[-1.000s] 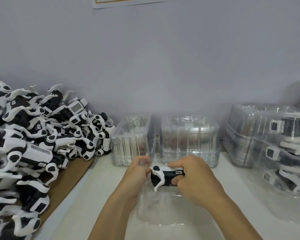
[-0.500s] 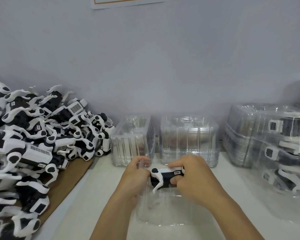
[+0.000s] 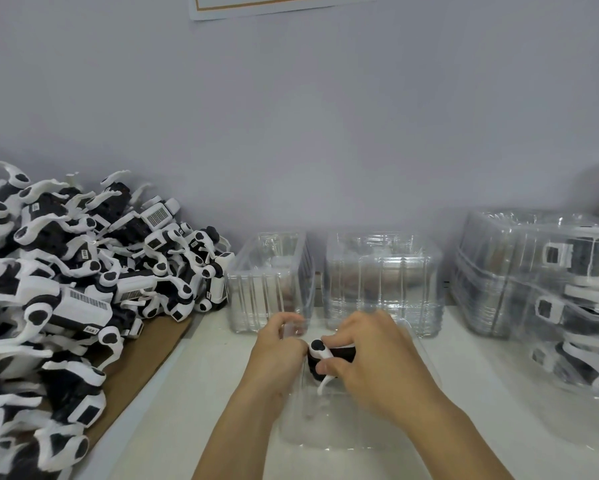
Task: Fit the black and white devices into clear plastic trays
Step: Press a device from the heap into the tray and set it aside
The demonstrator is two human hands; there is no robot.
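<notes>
White tabletop against a plain wall frames my work. My right hand (image 3: 377,362) grips a black and white device (image 3: 320,356), fingers curled over its body, while my left hand (image 3: 277,351) pinches the near-left wall of the clear plastic tray (image 3: 325,427). I judge it best to steady the tray and press straight down so the device seats squarely. It sits over the tray's far-left corner, between both hands.

Glossy clear plastic tray (image 3: 329,424) (device (image 3: 320,356) matt plastic), brown cardboard (image 3: 142,368).
</notes>
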